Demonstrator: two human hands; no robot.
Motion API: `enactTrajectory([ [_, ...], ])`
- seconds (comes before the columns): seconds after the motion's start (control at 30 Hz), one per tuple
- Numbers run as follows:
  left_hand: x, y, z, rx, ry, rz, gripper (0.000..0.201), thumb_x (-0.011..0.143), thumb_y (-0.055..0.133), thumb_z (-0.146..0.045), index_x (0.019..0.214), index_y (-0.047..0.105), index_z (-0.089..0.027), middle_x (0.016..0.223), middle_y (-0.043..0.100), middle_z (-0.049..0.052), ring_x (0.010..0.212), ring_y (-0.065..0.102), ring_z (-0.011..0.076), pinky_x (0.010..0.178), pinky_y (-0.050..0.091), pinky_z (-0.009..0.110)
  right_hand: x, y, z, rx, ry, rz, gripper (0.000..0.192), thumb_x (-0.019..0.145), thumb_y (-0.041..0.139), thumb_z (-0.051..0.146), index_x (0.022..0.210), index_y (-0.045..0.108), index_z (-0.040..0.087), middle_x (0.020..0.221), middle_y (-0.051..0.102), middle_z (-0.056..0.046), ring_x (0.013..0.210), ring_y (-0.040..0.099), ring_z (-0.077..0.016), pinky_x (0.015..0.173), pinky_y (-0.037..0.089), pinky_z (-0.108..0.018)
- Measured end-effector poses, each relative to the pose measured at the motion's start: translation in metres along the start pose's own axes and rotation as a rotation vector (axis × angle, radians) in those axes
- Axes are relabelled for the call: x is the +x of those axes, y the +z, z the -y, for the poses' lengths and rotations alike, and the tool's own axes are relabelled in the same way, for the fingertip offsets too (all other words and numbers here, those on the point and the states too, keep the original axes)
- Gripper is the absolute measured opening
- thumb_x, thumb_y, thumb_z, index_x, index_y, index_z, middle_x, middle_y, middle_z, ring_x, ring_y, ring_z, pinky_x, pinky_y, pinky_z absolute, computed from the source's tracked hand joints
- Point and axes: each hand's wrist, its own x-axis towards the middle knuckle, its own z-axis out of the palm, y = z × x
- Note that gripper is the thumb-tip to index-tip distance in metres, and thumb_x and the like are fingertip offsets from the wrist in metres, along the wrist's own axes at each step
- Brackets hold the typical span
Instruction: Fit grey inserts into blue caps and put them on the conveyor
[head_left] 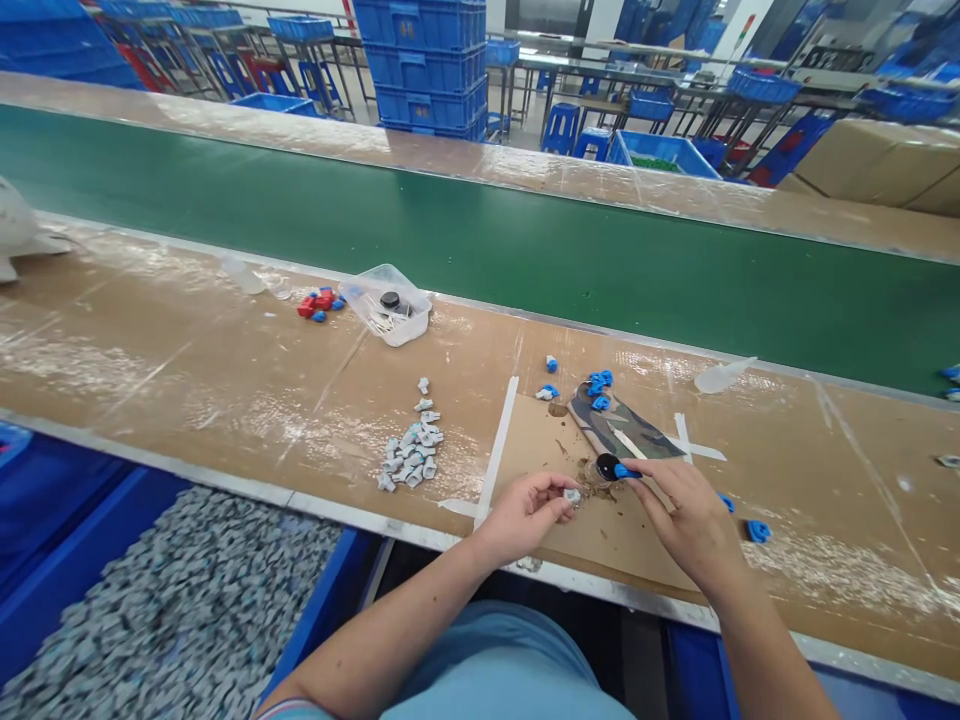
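Note:
My left hand (529, 516) pinches a small grey-white plastic piece (572, 496) between thumb and fingers. In my right hand (686, 515) a small blue piece (624, 470) is gripped at the fingertips, at the rim of a little pot with dark contents (607, 465). Whether the blue piece touches the dark contents I cannot tell. Behind the pot, a camouflage cloth (637, 425) carries a white stick-like tool (628, 443) and several blue pieces (600, 381). Brown stains mark the cardboard sheet (540, 450) around the pot.
Left of my hands lies a heap of grey-white pieces (412, 452). Farther back stand a clear plastic box (420, 322) and red pieces (316, 303). A green conveyor belt (480, 240) runs behind. Below left, a blue crate (304, 610) holds many grey pieces. A squeeze bottle (721, 376) lies right.

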Motion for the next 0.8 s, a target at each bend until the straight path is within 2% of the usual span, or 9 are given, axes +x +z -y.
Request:
enactTrajectory([
  [0.3, -0.002, -0.002, 0.001, 0.156, 0.105, 0.001, 0.026, 0.077, 0.065, -0.032, 0.097, 0.069, -0.016, 0.085, 0.064, 0.005, 0.076, 0.06, 0.0138, 0.076, 0.05, 0.027, 0.003, -0.004, 0.004, 0.003, -0.004, -0.026, 0.018, 0.09, 0.05, 0.03, 0.098, 0.065, 0.024, 0.088, 0.071, -0.004, 0.082, 0.065, -0.0207, 0.074, 0.049, -0.036],
  [0.47, -0.003, -0.002, 0.004, 0.187, 0.128, -0.024, 0.03, 0.079, 0.063, -0.036, 0.101, 0.069, -0.016, 0.077, 0.063, 0.004, 0.073, 0.061, 0.0148, 0.075, 0.052, 0.029, 0.001, -0.006, 0.003, 0.037, 0.049, -0.015, 0.02, 0.089, 0.05, 0.035, 0.097, 0.066, 0.026, 0.087, 0.071, -0.004, 0.082, 0.066, -0.0218, 0.073, 0.051, -0.037],
  [0.67, -0.004, 0.0, 0.006, 0.224, 0.171, -0.052, 0.026, 0.076, 0.066, -0.03, 0.099, 0.07, -0.018, 0.09, 0.069, 0.007, 0.084, 0.063, 0.0173, 0.083, 0.053, 0.031, -0.007, -0.004, 0.016, 0.23, 0.206, -0.056, 0.019, 0.086, 0.055, 0.035, 0.098, 0.067, 0.025, 0.094, 0.072, -0.004, 0.081, 0.067, -0.0196, 0.075, 0.054, -0.034],
  [0.8, -0.004, 0.002, 0.006, 0.109, 0.168, -0.012, 0.029, 0.076, 0.067, -0.031, 0.1, 0.067, -0.015, 0.099, 0.07, 0.009, 0.093, 0.065, 0.0195, 0.091, 0.05, 0.035, -0.011, 0.004, 0.035, 0.367, 0.151, 0.012, 0.016, 0.085, 0.058, 0.032, 0.096, 0.067, 0.025, 0.089, 0.072, -0.003, 0.079, 0.067, -0.0181, 0.073, 0.056, -0.031],
])
